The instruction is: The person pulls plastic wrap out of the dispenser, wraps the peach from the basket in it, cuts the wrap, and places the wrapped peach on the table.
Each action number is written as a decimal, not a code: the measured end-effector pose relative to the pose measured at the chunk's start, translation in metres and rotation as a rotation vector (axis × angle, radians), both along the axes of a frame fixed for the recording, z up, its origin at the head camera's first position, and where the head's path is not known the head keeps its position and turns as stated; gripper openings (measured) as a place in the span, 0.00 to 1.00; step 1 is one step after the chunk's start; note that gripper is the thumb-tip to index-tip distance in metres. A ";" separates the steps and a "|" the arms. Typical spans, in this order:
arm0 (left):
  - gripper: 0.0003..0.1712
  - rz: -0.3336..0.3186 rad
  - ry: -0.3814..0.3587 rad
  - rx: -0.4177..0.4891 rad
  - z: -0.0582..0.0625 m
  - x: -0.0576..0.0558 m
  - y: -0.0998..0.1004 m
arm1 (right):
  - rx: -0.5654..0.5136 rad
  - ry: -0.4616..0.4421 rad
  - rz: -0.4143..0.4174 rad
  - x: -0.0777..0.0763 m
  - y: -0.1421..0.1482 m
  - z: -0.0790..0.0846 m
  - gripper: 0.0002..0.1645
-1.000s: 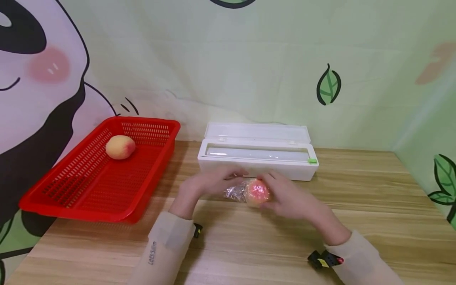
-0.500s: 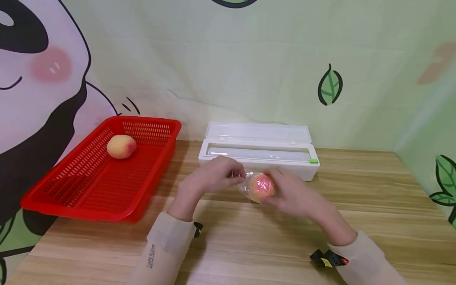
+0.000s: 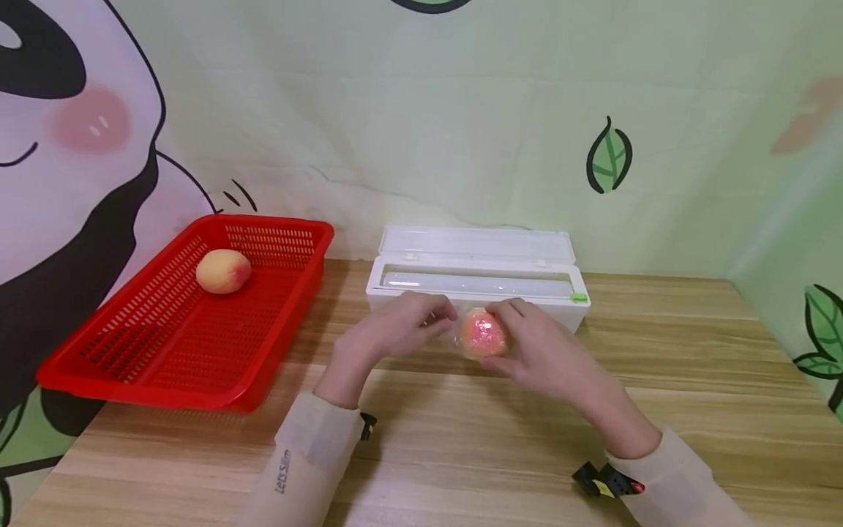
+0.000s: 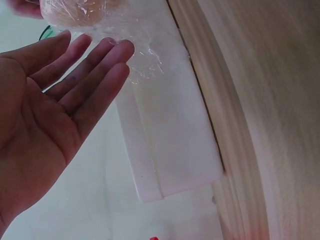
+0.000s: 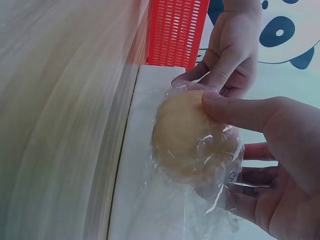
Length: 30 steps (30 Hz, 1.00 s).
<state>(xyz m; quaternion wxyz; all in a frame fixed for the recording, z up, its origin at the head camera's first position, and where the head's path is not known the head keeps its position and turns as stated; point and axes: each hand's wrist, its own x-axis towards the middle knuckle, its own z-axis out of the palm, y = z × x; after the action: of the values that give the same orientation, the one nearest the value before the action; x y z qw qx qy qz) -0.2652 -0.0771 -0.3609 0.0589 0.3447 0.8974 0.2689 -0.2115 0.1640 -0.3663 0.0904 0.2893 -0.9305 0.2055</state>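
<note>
My right hand (image 3: 546, 351) holds a peach (image 3: 484, 334) wrapped in clear cling film, raised just in front of the white box. In the right wrist view, the thumb lies on the near side of the peach (image 5: 182, 137) and the other fingers are behind it. Loose film (image 4: 145, 47) sticks out round the fruit. My left hand (image 3: 403, 326) is just left of the peach, its fingertips by the film's edge. Seen from the left wrist, that palm (image 4: 45, 110) faces the camera with fingers slightly bent and nothing pinched. Whether the fingertips touch the film is hard to tell.
Behind the hands stands a white cling film dispenser (image 3: 566, 315), lid raised, with a roll (image 3: 474, 284) inside and a green slider (image 3: 579, 296) at its right end. To the left, a red plastic basket (image 3: 276, 351) holds another peach (image 3: 224, 271). Wooden tabletop (image 3: 461, 454) lies in front.
The right hand has lifted the wrapped peach slightly up from the table. The left hand rose beside it, and the film tail on the left now lies closer to the fruit.
</note>
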 end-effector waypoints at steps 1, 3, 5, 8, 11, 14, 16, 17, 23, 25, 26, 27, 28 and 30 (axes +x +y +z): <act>0.11 0.000 -0.003 0.004 0.000 0.000 0.001 | 0.004 0.008 -0.003 0.000 0.000 0.000 0.43; 0.11 0.004 -0.010 0.009 0.000 0.000 0.002 | 0.013 0.026 -0.009 0.001 -0.001 0.001 0.43; 0.12 0.010 -0.021 0.020 -0.001 0.000 0.003 | 0.020 0.047 -0.013 0.001 -0.002 0.002 0.44; 0.11 0.023 -0.033 0.057 -0.003 0.000 0.004 | 0.024 0.083 -0.018 0.002 -0.003 0.002 0.45; 0.10 0.041 -0.051 0.118 -0.005 -0.001 0.005 | 0.020 0.114 -0.022 0.003 -0.004 0.003 0.45; 0.09 0.059 -0.076 0.185 -0.006 -0.002 0.006 | 0.024 0.146 -0.024 0.004 -0.004 0.005 0.46; 0.09 0.067 -0.094 0.221 -0.006 -0.001 0.007 | 0.027 0.165 -0.023 0.005 -0.005 0.005 0.46; 0.09 0.072 -0.107 0.240 -0.005 -0.001 0.007 | 0.028 0.174 -0.022 0.005 -0.005 0.005 0.46; 0.15 0.115 -0.163 0.319 -0.006 0.000 0.010 | 0.021 0.236 -0.020 0.007 -0.005 0.006 0.45; 0.19 0.131 -0.172 0.332 -0.006 0.000 0.011 | 0.018 0.257 -0.019 0.008 -0.005 0.006 0.46; 0.21 0.139 -0.176 0.336 -0.006 0.001 0.011 | 0.016 0.264 -0.019 0.008 -0.006 0.006 0.45; 0.22 0.146 -0.180 0.343 -0.006 0.001 0.012 | 0.014 0.270 -0.019 0.008 -0.006 0.006 0.45; 0.23 0.147 -0.184 0.351 -0.006 0.001 0.012 | 0.012 0.276 -0.020 0.008 -0.006 0.006 0.45; 0.23 0.149 -0.196 0.374 -0.006 0.002 0.013 | 0.007 0.283 -0.024 0.008 -0.006 0.007 0.46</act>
<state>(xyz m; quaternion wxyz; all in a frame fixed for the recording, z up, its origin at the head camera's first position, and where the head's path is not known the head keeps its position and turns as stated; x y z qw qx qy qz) -0.2633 -0.0638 -0.3671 0.0607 0.2544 0.8449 0.4667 -0.2033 0.1576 -0.3597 0.2223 0.3047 -0.9125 0.1581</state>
